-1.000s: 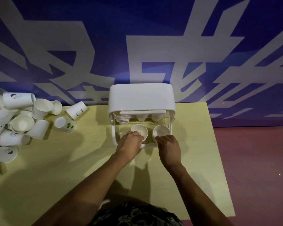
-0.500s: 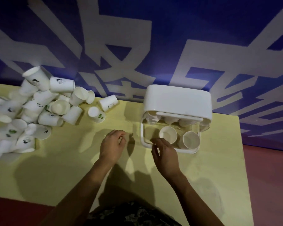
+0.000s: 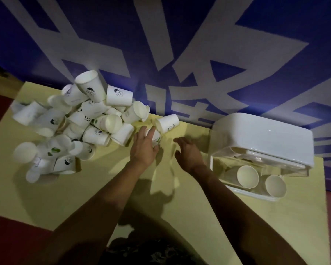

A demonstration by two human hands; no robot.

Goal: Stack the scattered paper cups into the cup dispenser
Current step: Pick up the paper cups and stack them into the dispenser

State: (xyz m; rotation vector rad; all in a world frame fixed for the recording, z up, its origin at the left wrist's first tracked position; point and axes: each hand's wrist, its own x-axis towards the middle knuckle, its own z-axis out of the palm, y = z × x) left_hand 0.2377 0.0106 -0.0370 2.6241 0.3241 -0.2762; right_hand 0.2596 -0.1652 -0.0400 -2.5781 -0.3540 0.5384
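A heap of white paper cups (image 3: 88, 119), some with printed figures, lies at the table's back left. One separate cup (image 3: 167, 123) rests on its side to the right of the heap. My left hand (image 3: 143, 148) closes around a small cup with green print (image 3: 156, 137) just below it. My right hand (image 3: 187, 152) hovers over the table with fingers spread, holding nothing, between that cup and the dispenser. The cup dispenser (image 3: 262, 136), white-topped with a clear front, stands at the right and shows two upright cups (image 3: 247, 176) (image 3: 275, 185) inside.
The yellow table (image 3: 103, 188) ends close behind the dispenser on the right and at the near edge by my body. A blue wall with large white characters (image 3: 180, 44) rises directly behind the table. Dark red floor shows at both sides.
Both hands have left the dispenser and moved left toward the heap. My left hand has reached the green-print cup and closed on it. The view has swung left.
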